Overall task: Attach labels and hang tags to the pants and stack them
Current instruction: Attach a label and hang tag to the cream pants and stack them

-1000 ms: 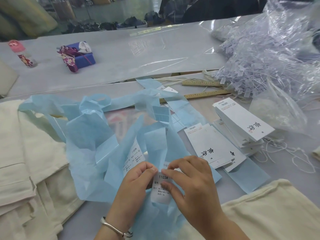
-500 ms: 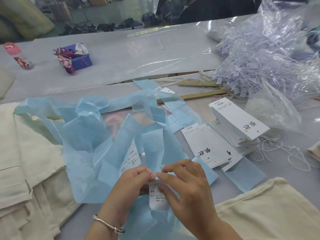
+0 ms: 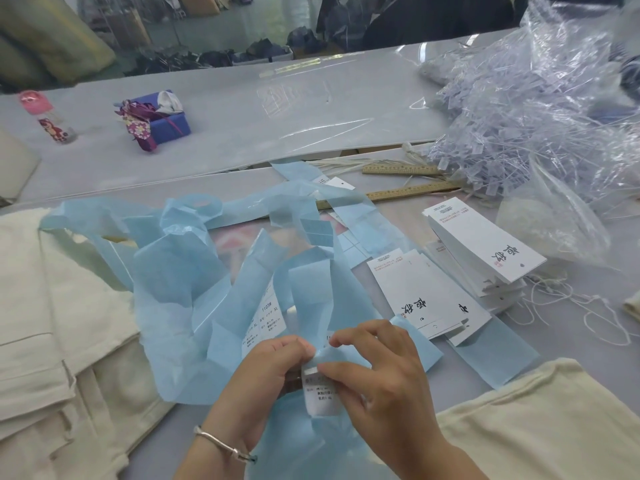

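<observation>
**Peeling a size sticker off the blue backing, pants parked on both sides**

You've got both hands bunched together at 6 o'clock, and that makes sense: your left hand [image 3: 273, 372] pinches the blue backing strip [image 3: 207, 299] to keep it from sliding, while your right hand [image 3: 377, 375] pinches the top edge of the white label [image 3: 320, 396] to lift it free, I'd guess. Neither hand is spread; the thumbs and forefingers nearly meet over the sticker.

That backing is thin, waxy-looking, half see-through stuff, and it's piled in loose curly loops from 9 to 12 o'clock. Floppy like that, it probably needs the two-handed grip.

The cream pants [image 3: 59, 323] sit folded at 9 o'clock, thick matte cotton with visible seams, and another cream piece [image 3: 540, 420] lies at 4 o'clock, close enough to take the label.

The hang tags [image 3: 485, 244] are stiff white cards, stacked and fanned at 2 o'clock with white strings [image 3: 588, 306] beside them. Beyond, at 1 o'clock, are the wooden rulers [image 3: 398, 194] and a crinkly bag of clear plastic fasteners [image 3: 540, 109].
</observation>
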The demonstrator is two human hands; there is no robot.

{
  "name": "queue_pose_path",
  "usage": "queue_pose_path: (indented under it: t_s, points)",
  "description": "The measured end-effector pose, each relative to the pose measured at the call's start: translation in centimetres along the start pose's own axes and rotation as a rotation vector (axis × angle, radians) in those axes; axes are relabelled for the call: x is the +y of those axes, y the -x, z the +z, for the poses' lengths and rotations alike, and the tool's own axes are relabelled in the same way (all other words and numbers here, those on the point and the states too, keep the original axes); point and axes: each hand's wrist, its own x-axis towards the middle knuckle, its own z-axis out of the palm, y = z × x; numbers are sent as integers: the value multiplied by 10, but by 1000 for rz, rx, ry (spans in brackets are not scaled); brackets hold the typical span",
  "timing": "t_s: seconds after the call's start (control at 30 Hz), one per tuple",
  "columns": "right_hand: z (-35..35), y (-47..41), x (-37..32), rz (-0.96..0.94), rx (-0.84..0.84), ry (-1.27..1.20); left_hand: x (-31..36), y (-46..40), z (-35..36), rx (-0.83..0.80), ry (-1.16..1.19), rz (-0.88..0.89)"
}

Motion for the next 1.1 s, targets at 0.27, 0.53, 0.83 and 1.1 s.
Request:
queue_pose_path:
  t_s: [0.27, 0.53, 0.83, 1.1]
  points:
    - [-22, -9, -17, 225, 48, -413, 5, -28, -21, 516, -404, 152]
    - [-61, 2, 17, 1166, 303, -1228, 39, -51, -68, 1048, -859, 316]
    - [-112, 35, 38, 1385, 236, -1509, 69, 24, 25, 862, -636, 853]
    - [-161, 54, 55, 1270, 166, -1679, 4, 57, 166, 130, -87, 264]
